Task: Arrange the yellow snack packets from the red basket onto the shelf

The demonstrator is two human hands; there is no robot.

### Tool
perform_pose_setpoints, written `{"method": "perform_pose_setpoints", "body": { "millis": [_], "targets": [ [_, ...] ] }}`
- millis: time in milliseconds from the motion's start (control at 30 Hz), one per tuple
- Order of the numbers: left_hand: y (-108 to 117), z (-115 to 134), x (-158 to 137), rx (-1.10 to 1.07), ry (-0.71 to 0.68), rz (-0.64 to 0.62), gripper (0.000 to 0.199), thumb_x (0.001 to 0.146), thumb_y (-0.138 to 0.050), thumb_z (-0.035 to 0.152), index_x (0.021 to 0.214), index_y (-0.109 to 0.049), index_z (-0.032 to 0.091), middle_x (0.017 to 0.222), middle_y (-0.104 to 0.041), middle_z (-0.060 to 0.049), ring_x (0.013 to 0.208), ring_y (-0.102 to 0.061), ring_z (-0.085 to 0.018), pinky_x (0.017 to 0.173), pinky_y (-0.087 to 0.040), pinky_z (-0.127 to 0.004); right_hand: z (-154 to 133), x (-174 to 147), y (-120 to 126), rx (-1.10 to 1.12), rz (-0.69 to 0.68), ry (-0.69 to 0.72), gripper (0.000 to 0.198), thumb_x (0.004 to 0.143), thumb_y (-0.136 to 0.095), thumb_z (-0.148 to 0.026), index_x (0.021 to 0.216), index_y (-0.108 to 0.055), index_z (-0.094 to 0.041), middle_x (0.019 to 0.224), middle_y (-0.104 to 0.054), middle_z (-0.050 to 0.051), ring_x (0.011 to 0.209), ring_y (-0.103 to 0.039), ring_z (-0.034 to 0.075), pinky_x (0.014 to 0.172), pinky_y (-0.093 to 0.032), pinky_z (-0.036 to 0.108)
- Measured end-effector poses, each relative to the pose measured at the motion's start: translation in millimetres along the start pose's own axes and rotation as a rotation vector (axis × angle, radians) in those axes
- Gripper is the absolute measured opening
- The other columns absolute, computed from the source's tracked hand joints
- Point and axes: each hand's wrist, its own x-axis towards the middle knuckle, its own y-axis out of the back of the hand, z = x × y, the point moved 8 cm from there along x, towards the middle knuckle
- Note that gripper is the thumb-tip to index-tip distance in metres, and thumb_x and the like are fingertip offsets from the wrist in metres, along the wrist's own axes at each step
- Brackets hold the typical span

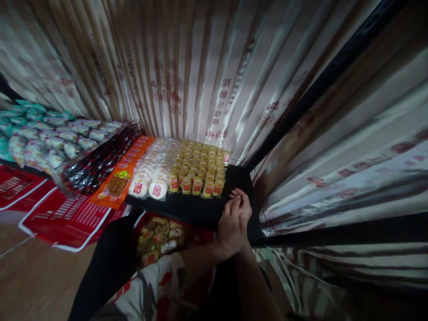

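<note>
My two hands rest together, crossed near the wrists, beside the front right corner of the black shelf [200, 211]. My left hand [229, 225] lies over the right one with its fingers stretched forward; nothing shows in it. My right hand [246, 208] is partly hidden beneath, its visible fingers loosely extended and apart, holding nothing. Just left of them stand tight rows of small yellow-wrapped snack packs [197, 171]. Farther left are rows of round white crackers in clear wrappers [158, 189]. Below the shelf edge, more yellow-wrapped packs [160, 238] lie loose in a red bag.
An orange snack bag [115, 185] and dark red glossy packages [100, 162] lie left of the crackers. Beyond are white and green packets [53, 133]. Red bags [72, 218] hang below. Pleated printed curtains [200, 67] and a dark pole [301, 102] border the shelf.
</note>
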Motion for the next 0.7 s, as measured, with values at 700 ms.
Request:
{"method": "perform_pose_setpoints", "body": {
  "millis": [700],
  "targets": [
    [116.3,-255.3,-148.1,0.417,0.845,-0.217,0.034,0.079,-0.047,0.014,0.11,-0.057,0.005,0.113,-0.059,-0.026,0.104,-0.059,-0.032,0.086,-0.044,-0.039,122.6,-216.7,-125.5,-0.462,-0.824,-0.31,0.041,0.076,-0.044,-0.012,0.114,-0.06,-0.015,0.114,-0.064,0.013,0.105,-0.06,0.023,0.093,-0.043,0.035]
  ]
}}
